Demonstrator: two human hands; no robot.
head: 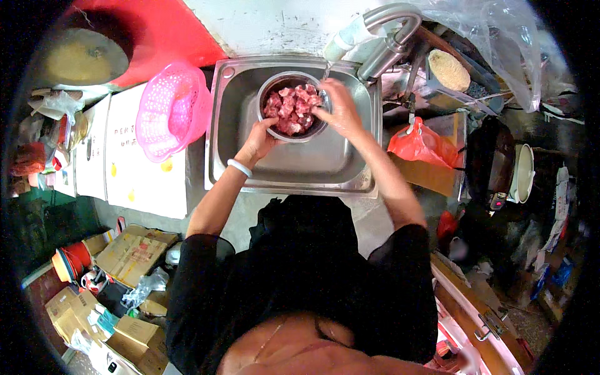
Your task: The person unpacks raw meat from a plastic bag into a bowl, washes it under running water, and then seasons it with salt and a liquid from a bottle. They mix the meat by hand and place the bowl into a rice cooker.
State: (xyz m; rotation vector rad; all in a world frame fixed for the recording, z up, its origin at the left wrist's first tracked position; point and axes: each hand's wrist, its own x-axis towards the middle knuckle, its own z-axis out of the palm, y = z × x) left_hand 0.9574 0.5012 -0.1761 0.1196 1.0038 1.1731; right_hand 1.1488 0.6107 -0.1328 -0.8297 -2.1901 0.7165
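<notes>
A round metal bowl [300, 139] holding chunks of raw meat [293, 108] is held over a stainless steel sink [304, 161]. My left hand [260, 139] grips the bowl's lower left rim, with the thumb at the edge; a pale bangle is on that wrist. At the bowl's right side is my right hand [340, 110], slightly blurred, its fingers spread and the thumb reaching over the rim towards the meat. A thin stream of water [326, 70] falls from the curved metal faucet [382, 51] near the right fingertips.
A pink perforated plastic basket [173, 112] stands on a white surface left of the sink. To the right are a red plastic bag [422, 145] and a clear plastic bag [511, 51]. Cardboard boxes [136, 255] lie at the lower left. A white wall [276, 28] rises behind the sink.
</notes>
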